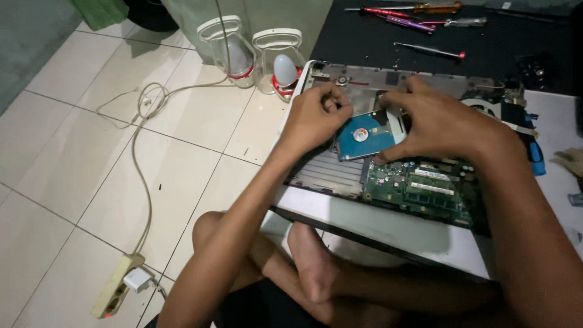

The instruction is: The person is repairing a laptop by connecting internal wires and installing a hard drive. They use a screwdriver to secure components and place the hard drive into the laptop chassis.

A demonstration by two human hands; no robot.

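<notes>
An opened laptop base [340, 176] lies on the floor in front of me, its green circuit board [425, 188] exposed. A hard drive with a blue label [366, 135] sits in the bay near the middle. My left hand [316, 115] is curled at the drive's left edge, fingertips touching it. On the drive's right side rests my right hand [437, 124], with the thumb at the lower corner and the fingers over the top edge. Both hands grip the drive between them.
Several screwdrivers [419, 12] lie on a black mat [364, 42] behind the laptop. Two clear packs with light bulbs [276, 61] stand at the back. A cable [143, 152] runs over the tiled floor to a power strip [118, 285]. My crossed legs [291, 261] are in front.
</notes>
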